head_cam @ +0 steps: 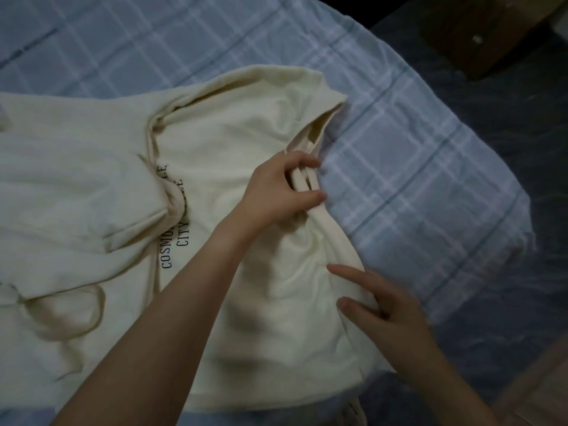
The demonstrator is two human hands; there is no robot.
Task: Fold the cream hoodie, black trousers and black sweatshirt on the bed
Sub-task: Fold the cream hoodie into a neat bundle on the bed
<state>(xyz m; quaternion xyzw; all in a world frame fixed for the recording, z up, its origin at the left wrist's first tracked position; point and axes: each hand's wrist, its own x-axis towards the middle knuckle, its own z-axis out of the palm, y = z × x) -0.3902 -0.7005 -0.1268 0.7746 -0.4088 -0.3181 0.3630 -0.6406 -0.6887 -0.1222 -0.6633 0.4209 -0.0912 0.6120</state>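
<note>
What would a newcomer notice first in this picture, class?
A cream hoodie with black lettering sprawls across the blue checked sheet, filling the left and middle. At centre the left hand grips its edge; lower right, the right hand pinches the same edge.

Cream hoodie (233,149), printed front up, partly folded, on the plaid-sheeted bed (399,167).
</note>
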